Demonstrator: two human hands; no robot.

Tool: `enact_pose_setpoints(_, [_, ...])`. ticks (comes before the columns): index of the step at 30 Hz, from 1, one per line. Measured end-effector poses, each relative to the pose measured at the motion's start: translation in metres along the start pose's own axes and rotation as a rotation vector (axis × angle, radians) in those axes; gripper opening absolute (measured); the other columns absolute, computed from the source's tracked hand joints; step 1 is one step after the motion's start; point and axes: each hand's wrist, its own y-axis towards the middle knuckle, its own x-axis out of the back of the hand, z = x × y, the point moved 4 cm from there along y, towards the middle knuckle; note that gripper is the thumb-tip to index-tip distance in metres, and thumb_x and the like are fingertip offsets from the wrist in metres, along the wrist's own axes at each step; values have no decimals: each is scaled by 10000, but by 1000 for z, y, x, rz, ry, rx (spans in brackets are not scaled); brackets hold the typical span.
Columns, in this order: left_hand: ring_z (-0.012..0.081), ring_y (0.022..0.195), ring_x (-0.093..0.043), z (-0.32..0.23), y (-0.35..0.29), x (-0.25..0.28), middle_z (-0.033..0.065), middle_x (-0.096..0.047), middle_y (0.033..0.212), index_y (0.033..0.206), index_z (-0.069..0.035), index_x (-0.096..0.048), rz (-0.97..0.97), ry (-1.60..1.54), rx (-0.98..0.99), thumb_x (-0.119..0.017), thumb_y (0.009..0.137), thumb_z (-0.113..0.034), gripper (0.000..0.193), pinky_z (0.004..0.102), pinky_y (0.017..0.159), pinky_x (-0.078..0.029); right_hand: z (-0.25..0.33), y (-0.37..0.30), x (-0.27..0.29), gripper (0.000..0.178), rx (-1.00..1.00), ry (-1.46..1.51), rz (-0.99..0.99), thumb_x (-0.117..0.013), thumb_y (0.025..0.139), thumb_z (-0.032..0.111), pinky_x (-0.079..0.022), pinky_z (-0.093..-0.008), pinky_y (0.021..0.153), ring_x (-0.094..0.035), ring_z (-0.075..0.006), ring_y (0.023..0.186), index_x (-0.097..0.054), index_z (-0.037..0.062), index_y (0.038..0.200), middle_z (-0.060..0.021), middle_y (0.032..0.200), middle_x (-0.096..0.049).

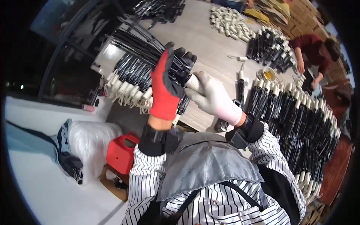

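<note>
My left hand, in a red glove with a black palm, is closed around the black ribs of what looks like a folded umbrella frame. Its thumb points up, away from me. My right hand, in a white glove, grips the white handle at the near end of the same frame. Part of the frame is hidden behind my left glove. Long thin black rods lie just beyond my left hand. Beside it, a row of similar black frames with white handles and cord loops lies at the table's edge.
More frames are piled on the right. Loose white handles lie at the far side of the table, near a cup. A co-worker in dark red works at far right. A red canister stands at lower left.
</note>
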Motion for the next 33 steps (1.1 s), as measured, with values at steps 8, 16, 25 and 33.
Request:
enact_pose_setpoints(8, [213, 692, -655, -42, -4, 4, 66, -624, 781, 1109, -21, -587, 118, 60, -40, -607, 907, -155, 243, 397, 672, -588, 20, 18, -40, 404, 51, 107, 222, -526, 952, 436, -370, -214, 450, -495, -60, 552, -519, 32, 946, -22, 745, -546])
enact_pose_setpoints(16, [172, 642, -632, -79, -32, 15, 54, -619, 771, 1076, -24, -601, -53, 284, -269, -669, 861, -177, 273, 322, 595, -549, -7, 40, -76, 266, 117, 21, 142, -493, 978, 268, -409, -230, 582, -490, -69, 631, -536, 7, 948, -7, 730, -545])
enact_pose_setpoints(25, [159, 646, -629, -80, -39, 17, 31, -624, 773, 1011, -36, -614, -234, 494, -379, -712, 842, -205, 258, 302, 592, -512, 14, 84, -97, 254, 497, -219, -26, -470, 968, 210, -465, -320, 672, -548, -156, 709, -554, -23, 1024, -98, 778, -590])
enact_pose_setpoints(33, [137, 630, -603, -80, -37, 5, 48, -623, 740, 879, -21, -563, -290, 629, -562, -710, 854, -262, 283, 292, 610, -486, 19, 76, -94, 327, 525, -126, 68, -434, 1006, 251, -468, -324, 681, -549, -154, 716, -538, -30, 1137, -63, 804, -609])
